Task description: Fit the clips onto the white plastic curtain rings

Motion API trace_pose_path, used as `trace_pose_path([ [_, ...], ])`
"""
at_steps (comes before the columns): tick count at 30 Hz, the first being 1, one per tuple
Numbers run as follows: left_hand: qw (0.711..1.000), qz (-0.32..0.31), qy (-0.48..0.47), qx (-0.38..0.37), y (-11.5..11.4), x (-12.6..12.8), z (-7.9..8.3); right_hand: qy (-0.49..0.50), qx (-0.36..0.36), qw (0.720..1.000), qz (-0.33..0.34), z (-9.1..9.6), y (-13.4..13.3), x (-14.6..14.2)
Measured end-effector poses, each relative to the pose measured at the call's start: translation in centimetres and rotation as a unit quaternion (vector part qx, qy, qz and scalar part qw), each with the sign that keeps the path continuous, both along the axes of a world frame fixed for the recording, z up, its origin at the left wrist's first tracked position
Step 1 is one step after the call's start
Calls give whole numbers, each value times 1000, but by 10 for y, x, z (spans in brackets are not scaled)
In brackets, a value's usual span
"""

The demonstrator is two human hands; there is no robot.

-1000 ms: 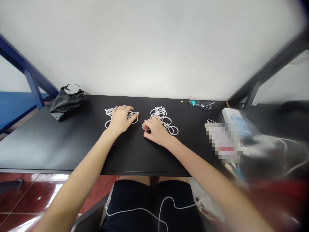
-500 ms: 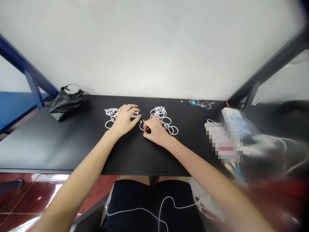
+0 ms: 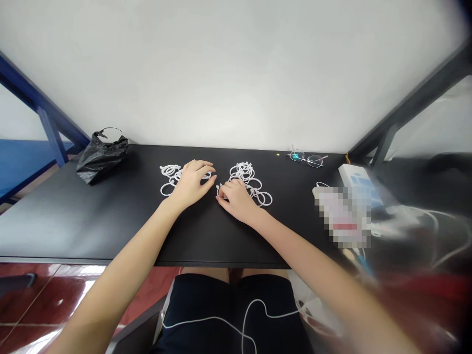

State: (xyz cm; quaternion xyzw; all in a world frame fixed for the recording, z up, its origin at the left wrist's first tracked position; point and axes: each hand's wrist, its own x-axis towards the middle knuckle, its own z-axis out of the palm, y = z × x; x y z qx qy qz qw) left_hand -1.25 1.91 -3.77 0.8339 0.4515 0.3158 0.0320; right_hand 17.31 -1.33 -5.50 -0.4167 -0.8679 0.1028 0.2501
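Note:
On the black desk lie white plastic rings with small knobbed ends, like shower curtain rings, in two loose groups. My left hand [image 3: 191, 183] rests over the left group of rings [image 3: 170, 170], fingers spread and thumb apart, partly covering it. Beside the right group of rings [image 3: 243, 170], my right hand [image 3: 236, 199] has thumb and forefinger closed together at a single white ring [image 3: 218, 190]. Only the left part of that ring shows; the rest is behind the fingers. More rings [image 3: 263, 198] stick out to the right of this hand.
A black plastic bag [image 3: 101, 157] sits at the back left of the desk [image 3: 206, 241]. Eyeglasses [image 3: 306, 158] lie near the wall. On the right are a white and blue box [image 3: 359, 182], a blurred-out item [image 3: 342, 216] and cables. A white cable [image 3: 206, 319] crosses my lap.
My right thumb and fingertips have shifted slightly at the single ring, which now sits a little farther right, with less of it showing. My left hand has hardly moved.

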Motion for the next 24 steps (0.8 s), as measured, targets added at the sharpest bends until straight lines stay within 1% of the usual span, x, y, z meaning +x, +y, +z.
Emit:
trace_pose_path([
  [2, 1000, -1, -2, 0, -1, 0, 1, 18, 6, 1000, -3, -1, 0, -1],
  [5, 1000, -8, -1, 4, -3, 1, 3, 83, 24, 996, -20, 1, -1, -2],
  [8, 999, -38, 11, 3, -4, 2, 5, 146, 53, 987, -35, 5, -3, -2],
  [11, 997, -68, 25, 5, -4, 3, 4, 184, 68, 980, -36, 8, -5, -1],
  [15, 997, -74, 8, 9, -7, 6, 2, 236, 65, 969, -31, 9, -8, 0],
  [19, 995, -78, -52, 22, -12, 10, 1, 290, 45, 956, -9, 10, -10, 1],
  [24, 986, -131, -75, 69, -12, 10, 1, 300, 34, 953, -13, 12, -11, 2],
])
